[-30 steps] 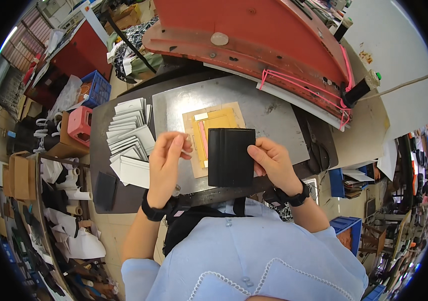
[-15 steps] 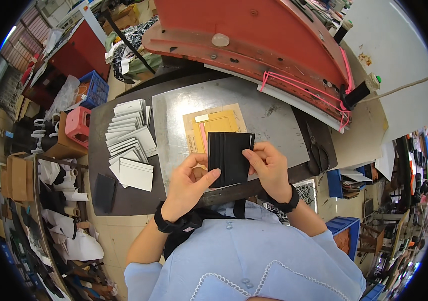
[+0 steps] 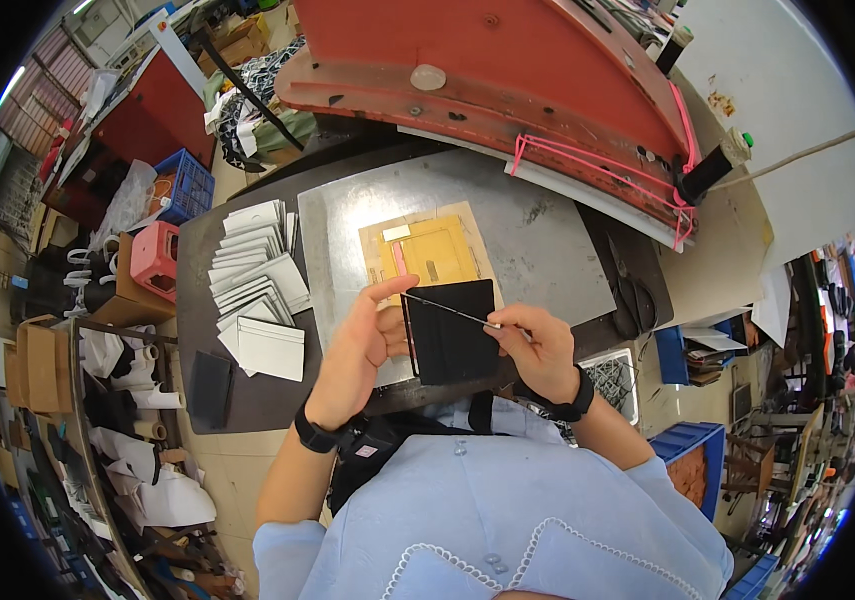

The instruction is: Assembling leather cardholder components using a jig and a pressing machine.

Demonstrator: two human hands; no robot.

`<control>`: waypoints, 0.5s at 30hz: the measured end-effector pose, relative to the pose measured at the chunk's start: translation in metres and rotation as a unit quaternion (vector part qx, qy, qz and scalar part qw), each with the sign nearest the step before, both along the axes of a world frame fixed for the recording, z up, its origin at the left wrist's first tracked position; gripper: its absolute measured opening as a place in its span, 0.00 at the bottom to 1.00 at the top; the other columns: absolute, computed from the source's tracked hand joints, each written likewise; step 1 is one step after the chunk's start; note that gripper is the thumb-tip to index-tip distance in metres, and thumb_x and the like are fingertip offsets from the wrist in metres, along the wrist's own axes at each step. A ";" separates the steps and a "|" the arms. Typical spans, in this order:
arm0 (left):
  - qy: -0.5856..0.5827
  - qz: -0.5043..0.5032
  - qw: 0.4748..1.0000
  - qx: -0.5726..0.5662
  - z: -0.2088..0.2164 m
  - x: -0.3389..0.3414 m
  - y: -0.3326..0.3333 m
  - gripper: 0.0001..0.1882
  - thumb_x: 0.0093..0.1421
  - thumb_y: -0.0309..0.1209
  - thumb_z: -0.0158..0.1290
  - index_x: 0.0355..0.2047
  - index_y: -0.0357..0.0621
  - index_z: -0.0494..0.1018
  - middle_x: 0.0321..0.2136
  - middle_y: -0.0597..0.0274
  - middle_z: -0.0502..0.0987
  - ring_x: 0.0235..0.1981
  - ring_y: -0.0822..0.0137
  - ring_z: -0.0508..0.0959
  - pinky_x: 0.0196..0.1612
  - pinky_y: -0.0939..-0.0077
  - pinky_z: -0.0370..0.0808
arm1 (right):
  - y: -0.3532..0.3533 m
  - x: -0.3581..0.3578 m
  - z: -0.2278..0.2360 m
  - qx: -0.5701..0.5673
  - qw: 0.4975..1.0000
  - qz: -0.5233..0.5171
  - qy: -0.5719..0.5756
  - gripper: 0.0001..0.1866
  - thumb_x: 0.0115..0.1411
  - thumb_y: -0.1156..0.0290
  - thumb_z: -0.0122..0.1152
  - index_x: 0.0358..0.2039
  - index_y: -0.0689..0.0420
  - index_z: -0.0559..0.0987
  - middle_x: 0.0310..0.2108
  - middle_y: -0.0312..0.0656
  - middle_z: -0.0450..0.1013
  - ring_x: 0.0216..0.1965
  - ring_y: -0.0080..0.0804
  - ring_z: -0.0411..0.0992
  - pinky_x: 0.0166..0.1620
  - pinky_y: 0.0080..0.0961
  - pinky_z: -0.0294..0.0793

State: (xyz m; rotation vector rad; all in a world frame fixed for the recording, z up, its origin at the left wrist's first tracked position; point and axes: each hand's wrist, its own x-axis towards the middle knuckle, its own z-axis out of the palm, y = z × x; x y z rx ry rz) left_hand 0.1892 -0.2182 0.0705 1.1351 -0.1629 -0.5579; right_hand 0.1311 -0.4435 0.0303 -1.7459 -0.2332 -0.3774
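Thin strip [image 3: 452,310] in right hand [image 3: 539,350] (kind unclear)

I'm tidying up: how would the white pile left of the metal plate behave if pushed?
The white pile overlaps in a fan, so it would probably slide apart. Straight edges suggest some stiffness; thinness suggests each piece is light.

The widest free room lay right of centre in the frame, over the bare metal plate [image 3: 542,250], between the yellow template [image 3: 452,240] and the scissors [image 3: 632,305]. Across the top, the red machine beam [image 3: 487,65] blocked passage. White cards [image 3: 257,285] crowded the left; below them, bare worktop [image 3: 262,408] showed beside a dark panel [image 3: 210,388]. At lower centre, the black piece [image 3: 459,350], left fingers [image 3: 387,290] and right fingers [image 3: 522,318] obstructed the near side.
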 end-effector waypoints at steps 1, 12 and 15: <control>0.057 0.005 0.998 -0.031 0.004 0.002 0.001 0.23 0.72 0.35 0.40 0.63 0.37 0.59 0.44 0.50 0.79 0.42 0.67 0.80 0.47 0.72 0.74 | -0.001 0.000 -0.001 -0.021 0.999 0.020 -0.020 0.09 0.59 0.81 0.62 0.41 0.59 0.80 0.31 0.42 0.78 0.27 0.29 0.77 0.29 0.22 0.74; 0.071 -0.155 0.983 0.064 -0.001 0.010 0.024 0.15 0.68 0.31 0.48 0.46 0.28 0.74 0.38 0.52 0.81 0.34 0.64 0.83 0.37 0.71 0.82 | -0.016 -0.007 -0.003 -0.248 0.950 0.056 -0.182 0.14 0.53 0.79 0.63 0.41 0.55 0.79 0.32 0.40 0.78 0.31 0.38 0.77 0.33 0.28 0.76; -0.005 -0.211 0.965 0.156 -0.003 0.007 0.021 0.14 0.67 0.29 0.50 0.46 0.28 0.74 0.37 0.52 0.81 0.34 0.65 0.82 0.35 0.72 0.82 | -0.022 -0.015 -0.002 -0.312 0.929 0.076 -0.186 0.15 0.52 0.77 0.64 0.42 0.52 0.79 0.33 0.38 0.78 0.30 0.36 0.77 0.32 0.27 0.76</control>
